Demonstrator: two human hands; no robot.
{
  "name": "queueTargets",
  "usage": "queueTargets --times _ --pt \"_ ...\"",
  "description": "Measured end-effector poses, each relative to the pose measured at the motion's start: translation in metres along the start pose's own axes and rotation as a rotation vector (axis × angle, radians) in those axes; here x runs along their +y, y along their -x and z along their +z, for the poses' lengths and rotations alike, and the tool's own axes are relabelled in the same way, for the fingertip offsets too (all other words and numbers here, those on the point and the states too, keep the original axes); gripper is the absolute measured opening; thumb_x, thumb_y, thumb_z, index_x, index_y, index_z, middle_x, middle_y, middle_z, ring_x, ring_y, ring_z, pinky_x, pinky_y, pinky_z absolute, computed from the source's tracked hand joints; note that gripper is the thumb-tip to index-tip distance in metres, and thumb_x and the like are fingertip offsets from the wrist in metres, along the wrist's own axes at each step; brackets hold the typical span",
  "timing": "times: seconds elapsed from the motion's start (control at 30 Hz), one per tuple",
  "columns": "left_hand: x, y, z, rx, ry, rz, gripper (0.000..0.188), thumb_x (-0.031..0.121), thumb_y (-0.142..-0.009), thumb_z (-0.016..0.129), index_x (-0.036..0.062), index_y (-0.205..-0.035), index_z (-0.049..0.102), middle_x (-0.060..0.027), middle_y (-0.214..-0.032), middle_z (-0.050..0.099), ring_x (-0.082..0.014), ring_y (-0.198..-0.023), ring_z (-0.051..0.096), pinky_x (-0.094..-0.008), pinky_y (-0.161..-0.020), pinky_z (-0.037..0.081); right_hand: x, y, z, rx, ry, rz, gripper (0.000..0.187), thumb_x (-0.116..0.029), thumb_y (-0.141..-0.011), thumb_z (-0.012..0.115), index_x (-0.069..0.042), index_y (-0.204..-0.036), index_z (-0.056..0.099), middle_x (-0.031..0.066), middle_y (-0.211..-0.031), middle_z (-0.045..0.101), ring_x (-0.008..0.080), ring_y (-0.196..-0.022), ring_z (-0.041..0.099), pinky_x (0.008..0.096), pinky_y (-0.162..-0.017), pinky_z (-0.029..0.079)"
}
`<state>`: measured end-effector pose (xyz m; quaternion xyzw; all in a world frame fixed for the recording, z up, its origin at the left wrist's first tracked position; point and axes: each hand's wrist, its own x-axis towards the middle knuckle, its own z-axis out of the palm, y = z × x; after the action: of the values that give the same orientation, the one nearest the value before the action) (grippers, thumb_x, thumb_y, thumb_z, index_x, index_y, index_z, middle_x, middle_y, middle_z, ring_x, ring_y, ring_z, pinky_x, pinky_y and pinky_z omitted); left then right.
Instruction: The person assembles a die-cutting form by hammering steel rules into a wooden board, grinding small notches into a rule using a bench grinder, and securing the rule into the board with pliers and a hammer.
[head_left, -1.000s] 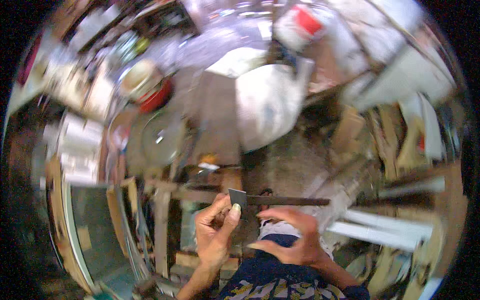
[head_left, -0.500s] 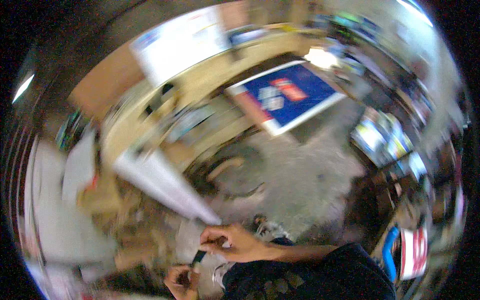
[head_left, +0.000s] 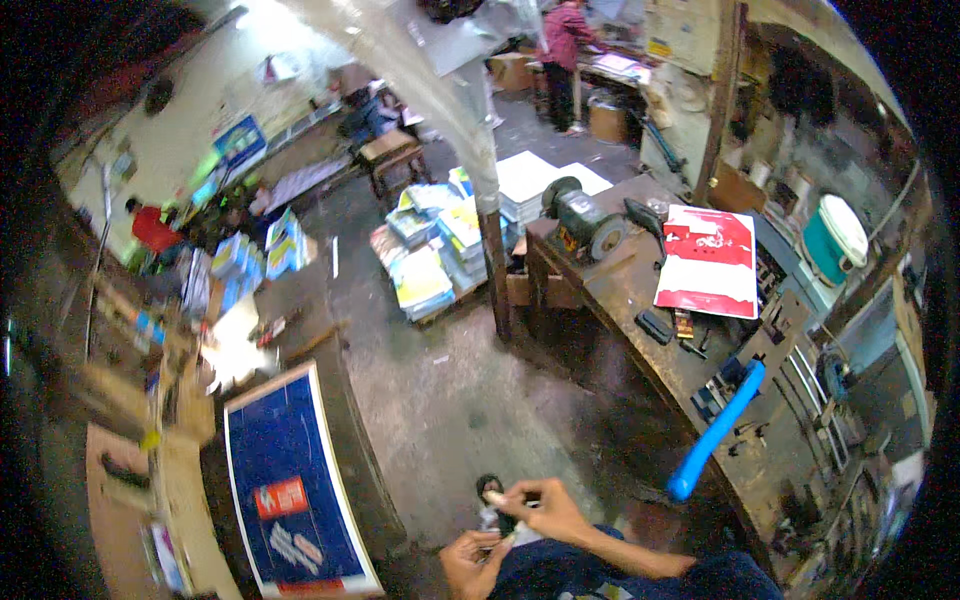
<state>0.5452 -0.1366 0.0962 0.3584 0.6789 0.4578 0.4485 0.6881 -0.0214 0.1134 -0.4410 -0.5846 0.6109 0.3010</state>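
Observation:
My left hand point(head_left: 468, 562) is at the lower middle, fingers curled in, with the thumb pressed toward the forefinger. Just above and to its right, my right hand point(head_left: 548, 512) makes a pinch, thumb against fingertips. Between the two hands are a small dark patch and pale bits at the fingertips, too small to name. Both hands are close together in front of my dark shirt. A shoe point(head_left: 489, 487) shows on the floor behind the fingers.
To the right runs a worn workbench point(head_left: 632, 325) with a bench grinder point(head_left: 588, 220), a red-and-white sheet point(head_left: 708, 262) and a blue tube point(head_left: 718, 430) over its edge. Left lies a dark blue printed sheet point(head_left: 285, 430). Ahead are a post point(head_left: 492, 265), paper stacks point(head_left: 425, 280) and two people.
My view has swung to the right, bringing the workbench and paper stacks nearer the middle. My hands stay close together; the dark strip seen between them earlier is now mostly hidden.

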Motion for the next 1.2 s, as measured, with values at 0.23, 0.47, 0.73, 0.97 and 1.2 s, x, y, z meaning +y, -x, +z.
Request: queueTargets --times 0.23,0.47,0.73,0.97,1.2 --pt "0.047 -0.214 0.021 -0.577 -0.142 0.139 0.034 0.015 -0.078 0.082 0.0008 -0.107 0.069 -0.0087 -0.101 0.071 -0.0173 -0.094 0.065 -0.0313 -0.083 0.051 0.012 -0.124 -0.043 0.477 -0.589 0.300 0.034 -0.036 -0.091 0.072 -0.003 -0.080 0.072 0.0024 -0.074 0.068 0.0083 -0.062 0.059 0.0260 -0.053 0.048" --pt "0.095 -0.473 0.157 -0.718 0.054 0.408 0.058 0.043 -0.100 0.041 0.0104 -0.147 0.034 -0.0096 -0.153 0.033 -0.0249 -0.140 0.030 -0.0470 -0.110 0.030 0.021 -0.161 -0.149 0.955 -0.344 0.304 0.034 -0.030 -0.091 0.071 -0.002 -0.072 0.063 0.0004 -0.065 0.053 0.0137 -0.063 0.064 0.0310 -0.058 0.059" --pt "0.053 -0.599 0.345 -0.860 0.412 0.152 0.081 0.066 -0.099 0.020 0.0142 -0.158 -0.002 -0.0027 -0.165 -0.001 -0.0216 -0.152 -0.002 -0.0481 -0.119 -0.005 0.105 -0.169 -0.228 1.243 -0.409 0.413 0.041 -0.026 -0.091 0.072 0.001 -0.063 0.057 0.0037 -0.065 0.056 0.0154 -0.061 0.063 0.0347 -0.056 0.062" --pt "0.037 -0.581 0.358 -0.714 0.397 -0.144 0.080 0.063 -0.100 0.027 0.0139 -0.158 0.002 -0.0071 -0.165 -0.002 -0.0227 -0.152 -0.003 -0.0428 -0.120 -0.005 0.051 -0.226 -0.302 1.161 -0.206 0.319 0.023 -0.013 -0.083 0.079 0.003 -0.095 0.065 0.0054 -0.077 0.068 0.0100 -0.064 0.062 0.0252 -0.052 0.054" --pt "0.132 -0.621 0.327 -0.703 0.418 -0.546 0.092 0.061 -0.096 0.045 0.0005 -0.155 0.009 -0.0150 -0.158 0.024 -0.0285 -0.145 0.023 -0.0547 -0.115 0.011 -0.096 -0.294 -0.349 1.144 -0.714 0.136 0.031 -0.019 -0.086 0.078 0.003 -0.103 0.064 0.0040 -0.082 0.071 0.0033 -0.058 0.056 0.0191 -0.045 0.038"
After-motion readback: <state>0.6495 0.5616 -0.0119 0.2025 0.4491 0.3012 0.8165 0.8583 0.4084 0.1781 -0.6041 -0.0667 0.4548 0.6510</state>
